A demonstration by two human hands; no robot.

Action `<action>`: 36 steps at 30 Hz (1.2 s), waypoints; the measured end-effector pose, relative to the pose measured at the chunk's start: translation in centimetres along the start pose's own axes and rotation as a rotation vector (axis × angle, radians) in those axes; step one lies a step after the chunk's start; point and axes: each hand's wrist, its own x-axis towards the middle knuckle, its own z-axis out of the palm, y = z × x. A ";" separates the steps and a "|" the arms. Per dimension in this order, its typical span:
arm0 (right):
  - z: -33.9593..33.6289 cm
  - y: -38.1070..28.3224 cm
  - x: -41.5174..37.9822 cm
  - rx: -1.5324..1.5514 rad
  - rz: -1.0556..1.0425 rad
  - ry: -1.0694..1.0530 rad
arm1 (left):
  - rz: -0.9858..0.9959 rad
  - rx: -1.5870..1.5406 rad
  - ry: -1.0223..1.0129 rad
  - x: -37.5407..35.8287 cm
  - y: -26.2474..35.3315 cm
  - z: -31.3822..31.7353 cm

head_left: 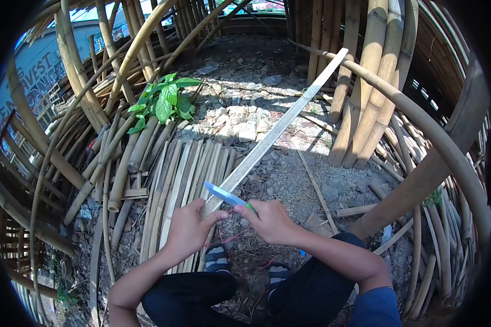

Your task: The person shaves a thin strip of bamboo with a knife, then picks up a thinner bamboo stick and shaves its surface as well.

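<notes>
My left hand (190,224) is closed around the near end of a long, flat bamboo strip (278,129). The strip slants away to the upper right, its far end overlapping a curved bamboo pole. In my right hand (268,220) is a knife (224,194) with a bluish blade and a green handle, mostly hidden by the fingers. The blade lies across the strip just ahead of my left hand. A thin red string (232,237) hangs below the hands, near my left foot.
Split bamboo slats (188,169) lie side by side on the ground at left. A leafy green plant (166,101) grows behind them. Thick bamboo poles (373,82) stand at right, and a curved pole (420,111) arches there. Rubble (240,124) covers the ground ahead.
</notes>
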 end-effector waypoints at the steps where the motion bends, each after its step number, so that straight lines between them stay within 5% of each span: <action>1: -0.4 -0.3 -0.3 -0.019 -0.009 -0.047 | -0.010 -0.011 -0.010 0.0 0.0 0.2; 15: 1.6 0.9 0.2 -0.269 -0.425 0.327 | 0.048 -0.114 0.016 0.2 0.1 0.0; 22: -1.4 1.8 2.0 -0.486 -0.457 0.513 | -0.031 -0.046 0.020 0.4 0.5 -0.5; 24: -3.3 2.5 2.7 -0.478 -0.261 0.571 | -0.020 -0.079 0.043 0.5 -0.4 -0.3; 29: -1.8 1.0 1.6 -0.356 -0.189 0.555 | -0.071 -0.072 0.020 0.6 -0.1 -0.3; 31: -0.2 -0.2 0.3 -0.317 -0.350 0.345 | -0.047 -0.057 0.022 0.5 0.3 -0.5; 36: -3.6 2.1 2.3 -0.413 -0.316 0.439 | 0.030 -0.112 0.054 0.2 -1.4 0.3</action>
